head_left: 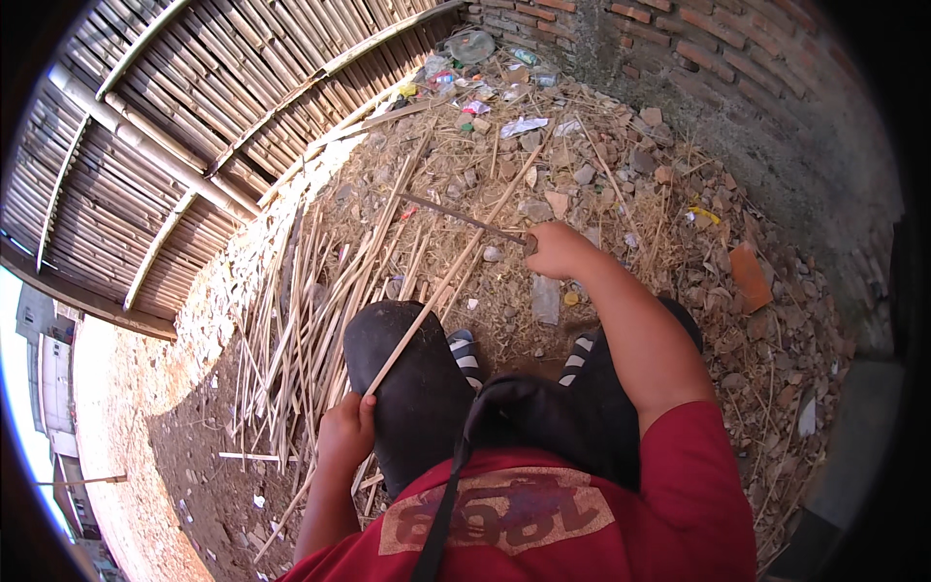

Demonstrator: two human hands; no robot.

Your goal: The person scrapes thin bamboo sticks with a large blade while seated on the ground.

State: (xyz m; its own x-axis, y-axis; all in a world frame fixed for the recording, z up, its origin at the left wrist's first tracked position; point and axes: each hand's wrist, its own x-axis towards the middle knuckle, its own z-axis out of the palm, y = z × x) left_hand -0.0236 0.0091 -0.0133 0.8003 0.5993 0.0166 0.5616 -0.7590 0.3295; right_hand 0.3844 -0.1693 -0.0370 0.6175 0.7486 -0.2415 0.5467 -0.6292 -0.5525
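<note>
My left hand point(347, 433) is closed around a long, thin bamboo strip point(405, 339). The strip slants across my left knee, away from me and to the right. In my right hand point(564, 254) is the handle of a knife with a long narrow blade point(448, 212), which points left. The blade crosses the strip beyond my knees; whether it touches it I cannot tell. To the left of my knee lies a loose heap of similar bamboo strips point(296, 335).
A bamboo slat wall point(228, 82) rises at the left and a brick wall point(737, 68) at the right. Stones, straw and litter cover the ground, with a plastic jug point(470, 47) at the far end. An orange tile piece point(749, 278) lies right. My sandalled feet point(465, 357) are below my knees.
</note>
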